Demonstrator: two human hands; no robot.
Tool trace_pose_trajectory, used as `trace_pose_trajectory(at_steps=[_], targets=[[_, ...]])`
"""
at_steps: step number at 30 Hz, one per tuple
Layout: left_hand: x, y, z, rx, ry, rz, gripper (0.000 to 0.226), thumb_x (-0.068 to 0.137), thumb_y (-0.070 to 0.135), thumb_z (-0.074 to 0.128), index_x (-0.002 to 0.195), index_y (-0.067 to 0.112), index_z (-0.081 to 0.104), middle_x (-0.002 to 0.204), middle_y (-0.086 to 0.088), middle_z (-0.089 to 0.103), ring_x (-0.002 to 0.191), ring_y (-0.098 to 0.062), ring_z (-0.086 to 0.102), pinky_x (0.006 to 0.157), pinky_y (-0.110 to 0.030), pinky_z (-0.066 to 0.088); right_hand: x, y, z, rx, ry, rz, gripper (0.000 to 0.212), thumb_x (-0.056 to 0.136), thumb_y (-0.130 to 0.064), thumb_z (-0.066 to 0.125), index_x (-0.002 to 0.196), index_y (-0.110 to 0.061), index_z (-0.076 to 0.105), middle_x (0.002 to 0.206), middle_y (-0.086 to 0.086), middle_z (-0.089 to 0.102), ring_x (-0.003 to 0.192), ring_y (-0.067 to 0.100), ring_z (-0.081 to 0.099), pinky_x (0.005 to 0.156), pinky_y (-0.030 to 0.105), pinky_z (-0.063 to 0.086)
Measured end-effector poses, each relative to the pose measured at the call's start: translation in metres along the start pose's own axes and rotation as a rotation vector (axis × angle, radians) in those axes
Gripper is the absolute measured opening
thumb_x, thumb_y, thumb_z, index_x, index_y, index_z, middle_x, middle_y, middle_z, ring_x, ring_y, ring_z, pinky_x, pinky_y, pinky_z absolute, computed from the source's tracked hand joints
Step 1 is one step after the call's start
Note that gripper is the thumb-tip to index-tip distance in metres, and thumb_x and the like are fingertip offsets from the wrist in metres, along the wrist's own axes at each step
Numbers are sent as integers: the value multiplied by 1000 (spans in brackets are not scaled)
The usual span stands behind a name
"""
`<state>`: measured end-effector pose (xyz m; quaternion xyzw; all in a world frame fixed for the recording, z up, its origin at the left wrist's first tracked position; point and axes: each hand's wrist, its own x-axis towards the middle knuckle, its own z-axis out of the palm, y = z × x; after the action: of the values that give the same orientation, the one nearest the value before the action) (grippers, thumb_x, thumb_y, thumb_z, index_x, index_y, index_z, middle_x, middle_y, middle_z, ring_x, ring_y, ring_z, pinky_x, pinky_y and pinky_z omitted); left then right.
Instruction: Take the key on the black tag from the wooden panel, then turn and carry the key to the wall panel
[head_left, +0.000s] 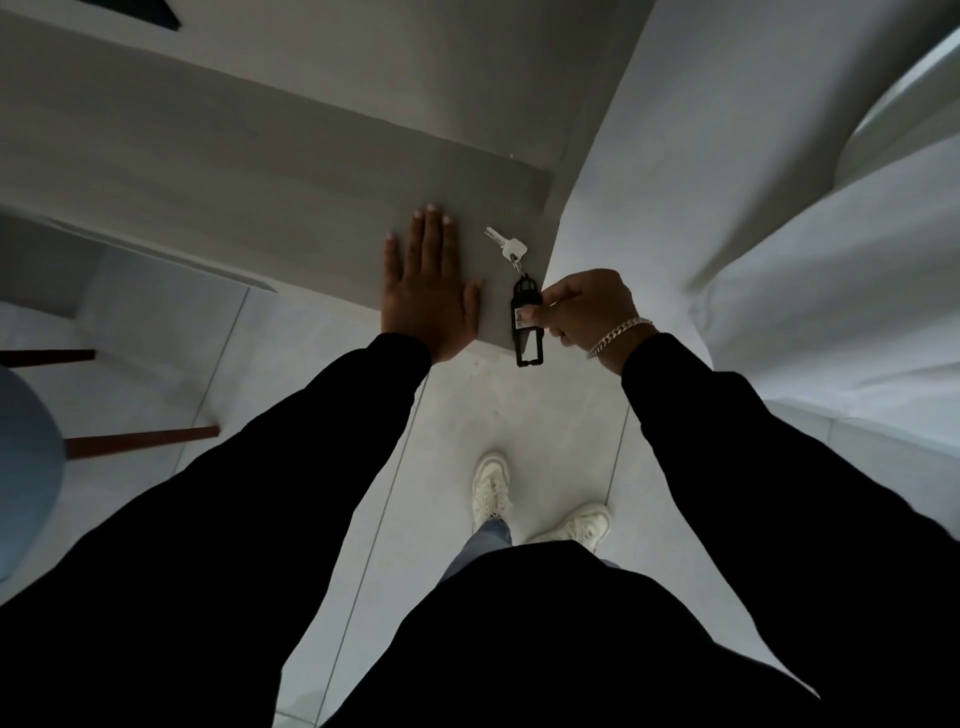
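Right hand (587, 306) pinches key tag (527, 325) overhanging the ledge (260, 171) corner; left hand (428, 291) lies flat, empty. Loosened pinch could drop the key (505, 243).

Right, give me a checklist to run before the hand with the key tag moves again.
1. Right hand pinches the black plastic key tag: ok.
2. Small silver key joined to the tag by its ring: ok.
3. Key lies on the grey ledge: ok.
4. Tag's lower end supported: not ok, it overhangs the ledge edge above the pale tiled floor.
5. Left hand flat on the ledge, apart from the key: ok.
6. Tag label readable: cannot tell.
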<state>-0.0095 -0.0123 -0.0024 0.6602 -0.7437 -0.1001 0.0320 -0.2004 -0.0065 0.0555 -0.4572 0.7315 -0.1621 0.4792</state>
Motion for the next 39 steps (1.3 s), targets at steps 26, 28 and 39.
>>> trace_pose_trajectory(at_steps=[26, 28, 39], targets=[[-100, 340, -31, -474, 210, 773, 63, 100, 29, 36, 155, 1, 19, 167, -19, 14, 157, -32, 4, 128, -46, -3, -216, 208, -246, 676, 355, -130, 8, 84, -8, 71, 79, -3, 72, 63, 12, 62, 41, 4, 55, 43, 17, 51], [-113, 384, -29, -500, 228, 801, 64, 101, 29, 36, 155, 2, 18, 167, -19, 13, 157, -33, 3, 128, -42, -5, -237, 238, -275, 682, 415, -127, 12, 84, -9, 72, 85, 4, 73, 69, 15, 64, 43, 6, 56, 43, 17, 51], [-162, 586, -17, -525, 188, 971, 65, 101, 30, 34, 156, 2, 13, 168, -18, 8, 157, -32, -2, 128, -49, -3, -321, 370, -415, 721, 629, -126, 15, 86, -9, 70, 71, -10, 70, 51, -1, 60, 41, 5, 52, 44, 19, 47]])
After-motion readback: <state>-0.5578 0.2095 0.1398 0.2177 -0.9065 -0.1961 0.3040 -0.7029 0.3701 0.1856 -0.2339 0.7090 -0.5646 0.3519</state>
